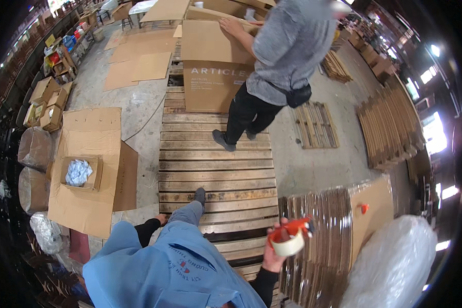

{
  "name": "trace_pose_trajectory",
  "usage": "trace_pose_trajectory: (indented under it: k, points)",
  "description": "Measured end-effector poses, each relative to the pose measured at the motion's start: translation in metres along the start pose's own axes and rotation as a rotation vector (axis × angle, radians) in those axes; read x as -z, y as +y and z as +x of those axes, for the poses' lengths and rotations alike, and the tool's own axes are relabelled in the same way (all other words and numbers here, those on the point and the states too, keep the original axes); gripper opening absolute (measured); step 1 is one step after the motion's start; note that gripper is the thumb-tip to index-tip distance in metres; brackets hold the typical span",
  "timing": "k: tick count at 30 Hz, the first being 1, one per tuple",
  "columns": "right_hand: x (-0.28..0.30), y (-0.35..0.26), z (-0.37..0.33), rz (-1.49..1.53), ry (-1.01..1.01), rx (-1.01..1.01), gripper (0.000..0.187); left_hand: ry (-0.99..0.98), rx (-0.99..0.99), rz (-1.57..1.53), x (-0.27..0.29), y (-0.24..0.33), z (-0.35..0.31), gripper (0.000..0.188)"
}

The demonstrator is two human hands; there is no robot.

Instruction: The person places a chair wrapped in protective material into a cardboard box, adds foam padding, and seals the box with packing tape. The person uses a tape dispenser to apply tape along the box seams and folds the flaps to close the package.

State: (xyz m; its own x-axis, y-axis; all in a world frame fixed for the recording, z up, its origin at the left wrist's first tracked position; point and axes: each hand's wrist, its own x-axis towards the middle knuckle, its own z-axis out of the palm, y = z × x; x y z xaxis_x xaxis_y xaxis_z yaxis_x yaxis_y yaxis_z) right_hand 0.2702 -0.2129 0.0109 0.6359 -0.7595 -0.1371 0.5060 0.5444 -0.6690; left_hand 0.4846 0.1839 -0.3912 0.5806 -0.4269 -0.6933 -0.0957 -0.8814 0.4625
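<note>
My right hand (273, 258) grips a red tape dispenser (295, 226) with a roll of pale tape on it, held out over the edge of the slatted wooden platform (215, 169). Below and beside it stands a stack of flattened cardboard (318, 246) in clear wrap. My left hand (161, 219) hangs near my left leg; only a small part of it shows, and its fingers are too small to make out. Farther ahead, a large cardboard box (210, 87) stands on the platform, with a co-worker's hand (232, 26) on its upper edge.
The co-worker (292, 56) stands on the platform. Left, a small box (98, 174) of pale crumpled material rests on a large carton (92, 133). A plastic-wrapped bundle (395, 262) is at lower right; a wooden pallet (318, 126) and stacked cardboard (390, 126) lie beyond.
</note>
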Motion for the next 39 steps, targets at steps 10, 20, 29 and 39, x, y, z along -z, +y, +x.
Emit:
trace_pose_trajectory:
  k: [10, 20, 29, 39]
  points:
    - [-0.191, 0.135, 0.206, -0.224, -0.292, -0.481, 0.034, 0.561, -0.013, -0.471, 0.32, 0.111, 0.123, 0.045]
    - [-0.255, 0.297, 0.336, -0.758, -0.705, -0.773, 0.032, 0.526, 0.209, -0.571, 0.285, 0.103, 0.151, 0.05]
    - [-0.371, 0.417, 0.447, -1.14, -1.167, -0.703, 0.033, 0.639, 1.058, -0.898, 0.204, 0.028, 0.074, 0.063]
    - [-0.348, 0.494, 0.497, -1.378, -1.011, -0.643, 0.033, 1.185, 1.226, -0.824, 0.306, -0.105, 0.075, 0.047]
